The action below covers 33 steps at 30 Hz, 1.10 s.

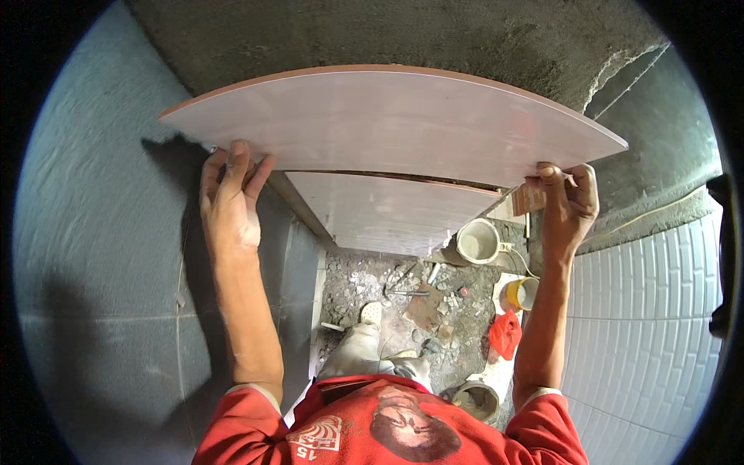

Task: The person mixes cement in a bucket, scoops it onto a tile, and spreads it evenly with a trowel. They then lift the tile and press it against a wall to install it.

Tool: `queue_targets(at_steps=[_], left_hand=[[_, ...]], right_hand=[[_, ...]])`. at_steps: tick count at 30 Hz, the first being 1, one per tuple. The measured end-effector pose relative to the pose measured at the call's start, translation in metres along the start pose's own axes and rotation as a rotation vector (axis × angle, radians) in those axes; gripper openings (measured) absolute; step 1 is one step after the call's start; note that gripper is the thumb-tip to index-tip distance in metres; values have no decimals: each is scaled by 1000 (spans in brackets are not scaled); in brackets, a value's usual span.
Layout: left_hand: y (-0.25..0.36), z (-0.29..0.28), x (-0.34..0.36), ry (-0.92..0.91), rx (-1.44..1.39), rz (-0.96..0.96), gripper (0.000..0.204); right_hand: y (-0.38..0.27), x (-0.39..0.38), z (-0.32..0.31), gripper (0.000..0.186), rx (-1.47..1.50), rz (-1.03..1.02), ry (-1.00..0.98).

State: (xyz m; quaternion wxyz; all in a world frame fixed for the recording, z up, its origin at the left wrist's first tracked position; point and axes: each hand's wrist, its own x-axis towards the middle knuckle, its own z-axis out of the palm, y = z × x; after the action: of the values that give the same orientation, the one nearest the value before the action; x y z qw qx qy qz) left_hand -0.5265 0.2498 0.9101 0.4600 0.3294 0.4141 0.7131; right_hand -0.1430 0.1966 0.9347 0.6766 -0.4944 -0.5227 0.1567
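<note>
**Large tile held up against a rough wall**

Rough grey render covers the wall ahead of the person, with smoother grey plaster on the side wall beside the left hand and white tiling already laid on the wall beside the right hand. Both arms reach up and forward, and between the hands hangs a big pale pinkish tile with a reddish clay edge, held flat against the render. The left hand presses on the tile's lower left corner, fingers spread upward and the palm against its edge. The right hand is closed round the lower right corner, fingers curled over the edge. The two hands are well apart, one at each end of the tile's lower edge.

Just below the hands, a second tile of the same colour sits on the wall, its top edge lying close under the held one with a thin dark gap between them.

Far beneath the hands, the floor is strewn with rubble and scraps. A white bucket stands under the right hand, a yellow tub nearer the person, a red cloth beside it, and another grey bucket by the person's legs. The person wears a red shirt and pale trousers.
</note>
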Motion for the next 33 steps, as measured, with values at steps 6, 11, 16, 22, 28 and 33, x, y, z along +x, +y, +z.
queue_targets(at_steps=[6,11,16,22,28,33], left_hand=[[-8,12,13,19,39,-40,54],[-9,22,16,28,112,-53,55],[-9,26,20,36,177,-60,61],[-11,26,19,13,174,-53,57],[-12,28,20,14,177,-80,57],[-11,35,14,36,173,-88,60]], right_hand=[[20,4,-2,18,-23,33,13],[31,7,-3,22,-35,32,22],[39,9,-5,23,-27,47,33],[45,6,-8,24,-36,62,46],[49,6,-10,23,-45,73,37],[51,7,-11,24,-44,84,32]])
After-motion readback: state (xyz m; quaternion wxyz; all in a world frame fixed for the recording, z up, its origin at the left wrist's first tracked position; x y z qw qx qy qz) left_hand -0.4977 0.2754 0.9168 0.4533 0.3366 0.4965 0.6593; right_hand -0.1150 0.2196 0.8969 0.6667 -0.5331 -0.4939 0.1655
